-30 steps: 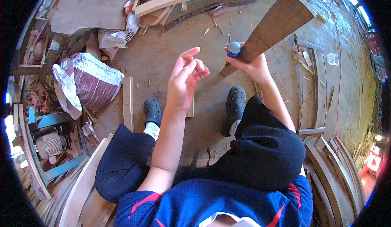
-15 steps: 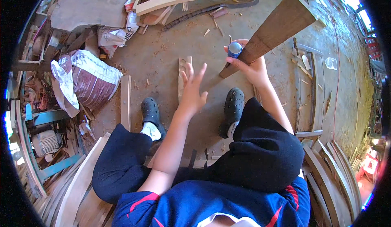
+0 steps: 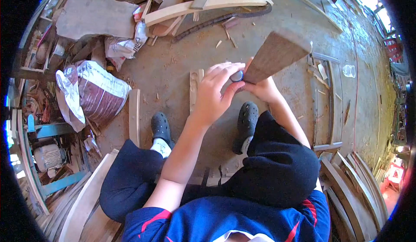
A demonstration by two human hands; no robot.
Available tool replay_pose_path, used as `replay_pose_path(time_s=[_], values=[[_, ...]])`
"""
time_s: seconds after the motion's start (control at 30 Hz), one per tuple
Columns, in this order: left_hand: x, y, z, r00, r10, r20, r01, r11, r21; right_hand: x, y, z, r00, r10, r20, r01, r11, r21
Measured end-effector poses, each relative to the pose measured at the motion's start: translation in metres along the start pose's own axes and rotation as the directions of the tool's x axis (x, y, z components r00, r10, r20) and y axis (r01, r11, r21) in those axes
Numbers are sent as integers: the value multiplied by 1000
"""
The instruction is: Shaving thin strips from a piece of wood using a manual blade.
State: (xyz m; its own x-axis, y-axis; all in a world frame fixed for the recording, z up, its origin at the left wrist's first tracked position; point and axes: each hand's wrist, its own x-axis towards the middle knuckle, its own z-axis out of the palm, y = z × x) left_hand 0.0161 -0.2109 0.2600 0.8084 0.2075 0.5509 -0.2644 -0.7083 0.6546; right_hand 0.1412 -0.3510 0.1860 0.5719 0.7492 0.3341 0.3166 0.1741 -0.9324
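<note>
In front of me, above my shoes, both hands meet. My left hand [image 3: 215, 88] is closed around a small blue cylinder with a grey rounded end [image 3: 237, 76]; most of its body is hidden by the fingers, so its kind is unclear. My right hand [image 3: 262, 89] grips the narrow lower end of a tapered wooden board [image 3: 279, 55], which tilts up to the right with its wide end raised. Whether the right fingers still touch the cylinder cannot be made out. Beyond my left hand, a pale wood strip with round hollows [image 3: 194, 90] lies on the floor.
A brown and white sack [image 3: 102, 92] stands at left, with a wide slab [image 3: 97, 16] behind it. Curved wood pieces [image 3: 208, 3] are piled at the far side. A wooden frame [image 3: 333, 99] and a clear plastic cup [image 3: 349, 71] lie at right. A motor [image 3: 48, 157] sits left.
My left hand has moved up and right, from open and spread to closed around the blue cylinder. The board in my right hand has come lower and slightly left.
</note>
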Motion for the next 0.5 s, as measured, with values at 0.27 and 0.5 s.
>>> replay_pose_path(time_s=[0.27, 0.5], values=[[0, 1, -4, 986, -161, 51, 168, 967, -189, 2, -12, 1, 1000, 1, -6, -2, 999, -38], [-4, 10, 12, 964, -267, -2, 262, 948, -178, 1, 1, 8, 999, 39, 6, -39, 990, 136]])
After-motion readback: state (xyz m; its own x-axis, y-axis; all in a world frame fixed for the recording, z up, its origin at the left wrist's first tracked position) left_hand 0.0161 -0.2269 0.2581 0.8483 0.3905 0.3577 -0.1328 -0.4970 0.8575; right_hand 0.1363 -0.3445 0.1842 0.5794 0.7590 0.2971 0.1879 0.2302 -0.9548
